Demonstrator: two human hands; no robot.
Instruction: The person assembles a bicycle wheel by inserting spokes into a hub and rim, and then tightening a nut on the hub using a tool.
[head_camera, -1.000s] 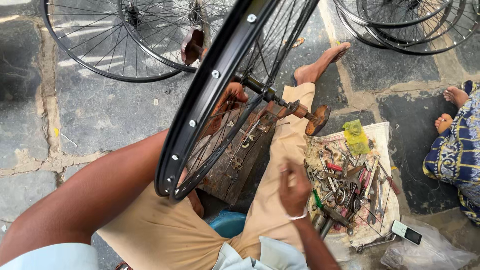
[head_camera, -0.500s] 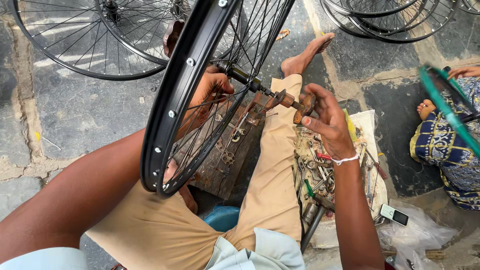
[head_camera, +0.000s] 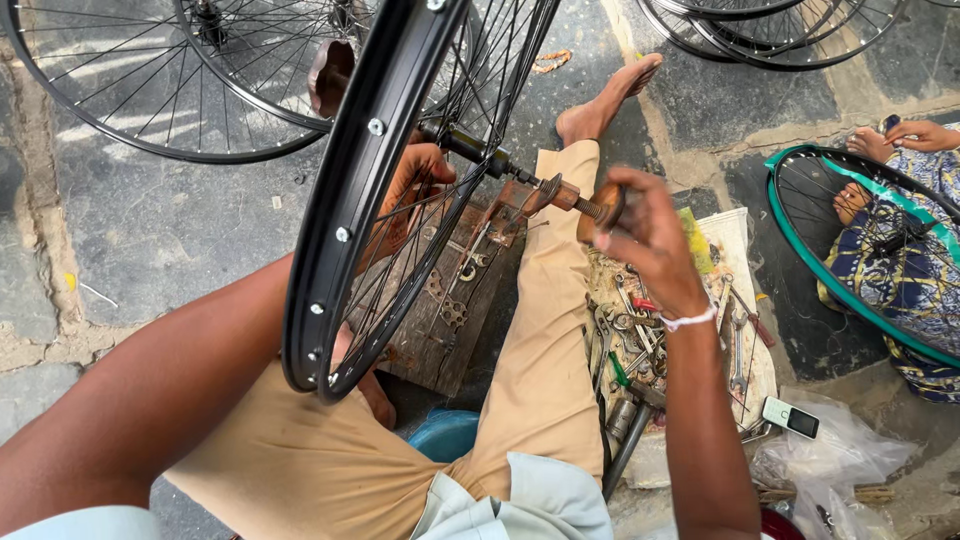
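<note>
A black bicycle wheel rim (head_camera: 340, 230) with thin spokes stands upright over my lap. My left hand (head_camera: 405, 195) reaches through the spokes and grips them near the hub. The threaded axle (head_camera: 500, 165) sticks out to the right, with a brown wooden knob at its end. My right hand (head_camera: 640, 235) is closed on that end of the axle. Under the wheel lies a worn wooden block (head_camera: 450, 300) with metal fittings.
A cloth (head_camera: 745, 255) strewn with several wrenches and small tools lies beside my right leg, and a small phone (head_camera: 790, 417) lies on plastic. More spoked wheels (head_camera: 150, 90) lie on the stone floor. Another person sits at right with a green-rimmed wheel (head_camera: 850, 265).
My right hand left the tools on the cloth and rose to the axle end. The wheel came closer and more upright. The green-rimmed wheel came into view at right.
</note>
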